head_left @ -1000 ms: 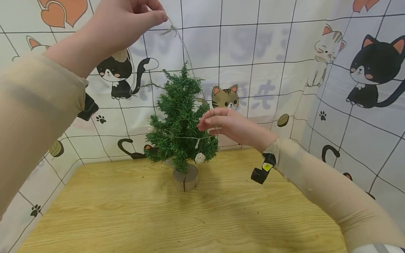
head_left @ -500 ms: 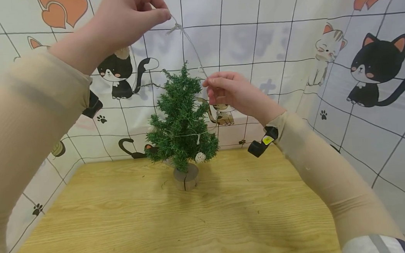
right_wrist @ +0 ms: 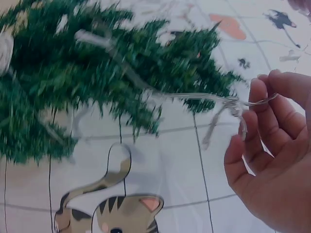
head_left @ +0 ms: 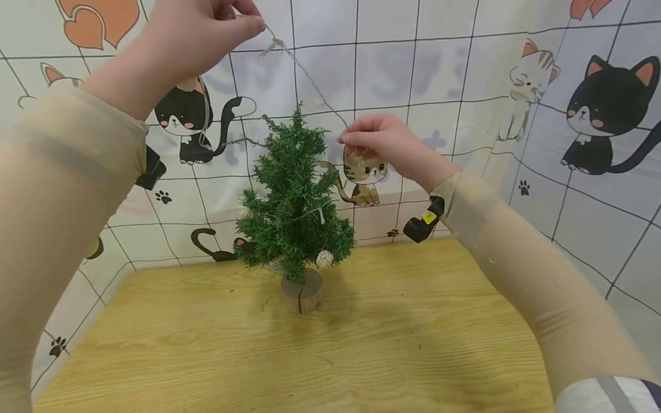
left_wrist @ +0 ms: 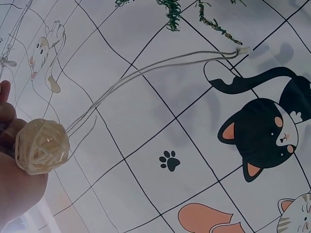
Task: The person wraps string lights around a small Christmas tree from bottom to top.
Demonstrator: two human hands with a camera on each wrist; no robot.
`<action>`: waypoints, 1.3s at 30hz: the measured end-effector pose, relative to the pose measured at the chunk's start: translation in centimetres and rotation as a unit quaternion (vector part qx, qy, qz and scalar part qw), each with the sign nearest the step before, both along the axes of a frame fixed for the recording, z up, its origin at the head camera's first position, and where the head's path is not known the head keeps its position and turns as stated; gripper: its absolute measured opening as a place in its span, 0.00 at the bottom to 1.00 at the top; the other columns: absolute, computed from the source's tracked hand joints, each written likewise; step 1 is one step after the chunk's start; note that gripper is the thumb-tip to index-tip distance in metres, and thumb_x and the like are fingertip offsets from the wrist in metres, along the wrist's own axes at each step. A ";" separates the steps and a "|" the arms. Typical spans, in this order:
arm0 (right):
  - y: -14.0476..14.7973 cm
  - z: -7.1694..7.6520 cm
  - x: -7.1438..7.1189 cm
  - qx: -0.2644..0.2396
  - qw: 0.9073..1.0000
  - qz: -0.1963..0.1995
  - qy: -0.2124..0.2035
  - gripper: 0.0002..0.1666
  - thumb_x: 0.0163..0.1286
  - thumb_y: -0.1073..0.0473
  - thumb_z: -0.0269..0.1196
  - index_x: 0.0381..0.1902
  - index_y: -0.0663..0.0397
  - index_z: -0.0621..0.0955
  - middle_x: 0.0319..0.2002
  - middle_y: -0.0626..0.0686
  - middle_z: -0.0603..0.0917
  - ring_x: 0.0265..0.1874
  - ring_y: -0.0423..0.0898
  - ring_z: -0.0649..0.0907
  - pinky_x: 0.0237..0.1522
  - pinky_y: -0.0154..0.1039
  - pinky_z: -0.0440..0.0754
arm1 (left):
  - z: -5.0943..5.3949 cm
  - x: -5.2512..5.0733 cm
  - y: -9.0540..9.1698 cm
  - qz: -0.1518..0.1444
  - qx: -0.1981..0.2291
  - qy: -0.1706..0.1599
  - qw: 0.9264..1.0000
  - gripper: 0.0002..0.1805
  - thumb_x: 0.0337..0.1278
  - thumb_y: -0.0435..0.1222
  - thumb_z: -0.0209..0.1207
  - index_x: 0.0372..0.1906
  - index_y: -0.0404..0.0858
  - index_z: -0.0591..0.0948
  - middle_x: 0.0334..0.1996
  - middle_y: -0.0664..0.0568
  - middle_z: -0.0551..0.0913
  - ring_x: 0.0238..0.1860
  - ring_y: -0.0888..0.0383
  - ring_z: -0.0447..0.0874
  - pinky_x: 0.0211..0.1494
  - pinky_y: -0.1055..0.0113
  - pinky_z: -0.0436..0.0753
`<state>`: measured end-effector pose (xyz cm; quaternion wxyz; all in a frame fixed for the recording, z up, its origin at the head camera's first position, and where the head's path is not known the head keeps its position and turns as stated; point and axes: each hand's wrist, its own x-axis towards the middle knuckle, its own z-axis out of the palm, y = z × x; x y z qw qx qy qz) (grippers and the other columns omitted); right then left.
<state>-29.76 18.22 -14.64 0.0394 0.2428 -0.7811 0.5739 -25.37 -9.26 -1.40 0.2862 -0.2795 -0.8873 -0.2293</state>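
A small green artificial Christmas tree (head_left: 292, 196) stands upright on its round wooden base (head_left: 302, 293). Above it to the left, my left hand (head_left: 201, 37) pinches a thin string-light wire (head_left: 311, 78), which has a small knotted tuft near those fingers. My right hand (head_left: 389, 146) pinches the same wire to the right of the treetop, and the stretch between the hands is nearly straight. In the left wrist view a pale woven rattan ball (left_wrist: 43, 146) sits against the left hand, with wire trailing toward the branches. Another white woven ball (head_left: 325, 258) hangs on the lower right branches.
The wooden table (head_left: 204, 366) has a few tiny green bits on it. Close behind the tree hangs a gridded curtain (head_left: 431, 86) with cartoon cats, and it continues along both sides.
My right hand has risen from beside the lower branches to the treetop's height and now pinches the wire, drawing it tighter. The left hand has stayed nearly in place.
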 end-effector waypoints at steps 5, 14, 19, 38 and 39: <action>0.5 -0.6 -1.1 0.053 0.998 -0.042 0.017 0.14 0.71 0.56 0.61 0.47 0.62 0.82 0.31 0.51 0.80 0.24 0.43 0.69 0.29 0.34 0.68 | 0.0 -0.1 -0.3 0.001 0.010 -0.011 1.000 0.17 0.69 0.49 0.52 0.48 0.42 0.81 0.26 0.47 0.64 0.26 0.57 0.61 0.28 0.66 0.61; 0.6 -2.2 -2.5 0.131 0.983 -0.117 0.046 0.19 0.72 0.50 0.60 0.48 0.59 0.82 0.33 0.49 0.79 0.26 0.43 0.72 0.29 0.38 0.70 | -0.4 -0.2 -0.3 -0.001 -0.001 -0.026 1.000 0.18 0.68 0.49 0.54 0.49 0.41 0.82 0.24 0.49 0.66 0.22 0.57 0.60 0.27 0.66 0.60; 0.2 -3.4 -3.1 0.104 0.987 -0.117 0.020 0.15 0.74 0.52 0.57 0.45 0.59 0.82 0.24 0.51 0.78 0.21 0.41 0.73 0.25 0.35 0.71 | -1.2 -0.5 -0.2 0.012 -0.028 -0.037 0.999 0.19 0.68 0.50 0.53 0.51 0.43 0.83 0.23 0.50 0.66 0.20 0.59 0.61 0.30 0.64 0.61; -0.9 -5.9 -4.2 0.017 0.992 -0.114 -0.060 0.14 0.74 0.54 0.57 0.48 0.58 0.80 0.34 0.52 0.81 0.18 0.43 0.76 0.23 0.34 0.73 | -2.4 -1.4 0.6 0.104 -0.139 0.041 0.984 0.20 0.71 0.46 0.45 0.51 0.43 0.83 0.26 0.51 0.79 0.26 0.54 0.70 0.25 0.61 0.66; -1.0 -6.0 -4.2 0.018 0.991 -0.115 -0.058 0.14 0.74 0.54 0.57 0.48 0.58 0.80 0.34 0.52 0.80 0.18 0.43 0.76 0.24 0.35 0.72 | -2.4 -1.6 0.8 0.112 -0.139 0.045 0.983 0.20 0.72 0.46 0.44 0.51 0.43 0.83 0.28 0.51 0.79 0.27 0.54 0.71 0.25 0.60 0.66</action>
